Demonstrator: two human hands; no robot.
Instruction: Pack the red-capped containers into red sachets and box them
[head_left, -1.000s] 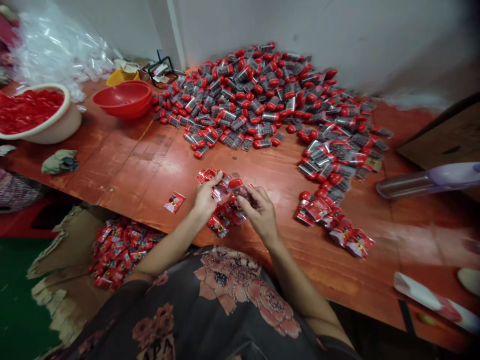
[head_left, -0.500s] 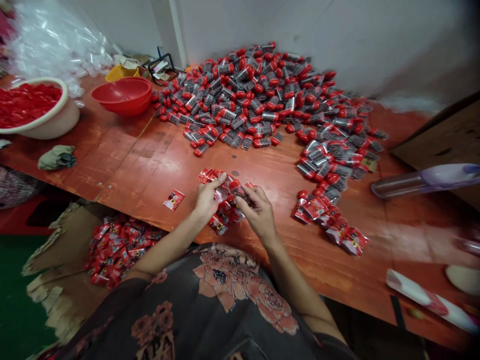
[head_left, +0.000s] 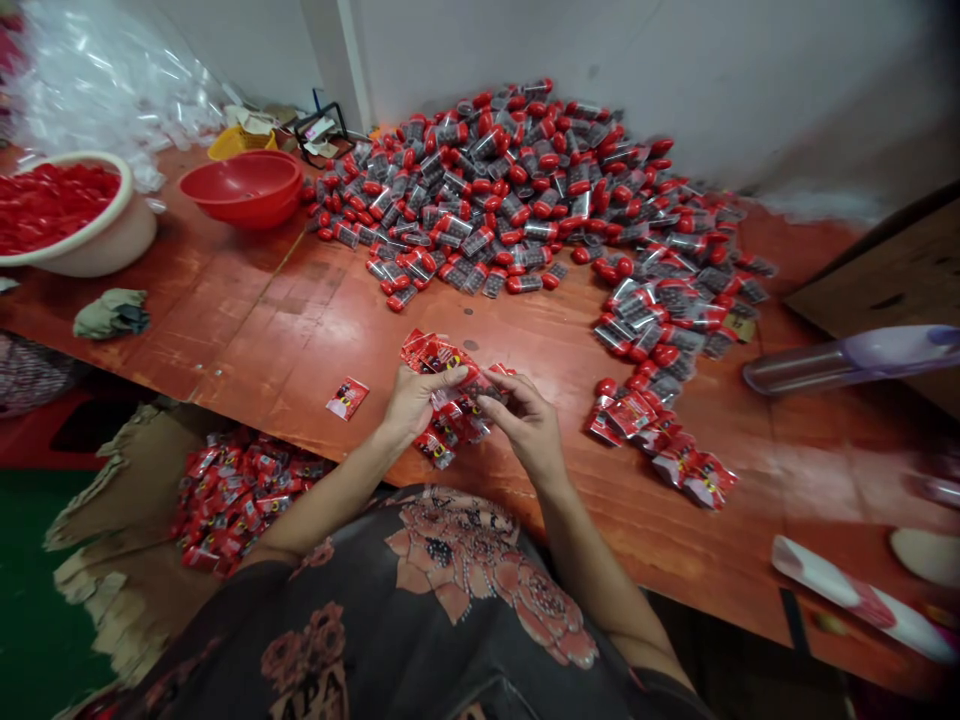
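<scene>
My left hand and my right hand meet at the near edge of a red wooden table. Both are closed round a small red-capped tube and red label sleeves, with a little heap of red sleeves under them. One loose red sleeve lies just left of my left hand. A big pile of red-capped clear tubes covers the far middle of the table. To the right of my right hand lie several sleeved tubes.
A red bowl and a white basin of red caps stand at the far left, with clear plastic bags behind. A torn cardboard box of red sleeved tubes sits below the table's edge. A purple-handled tool lies at right.
My hands have stayed at the same spot; the fingers have shifted on the tube and the red sleeves now stick up higher above my left hand.
</scene>
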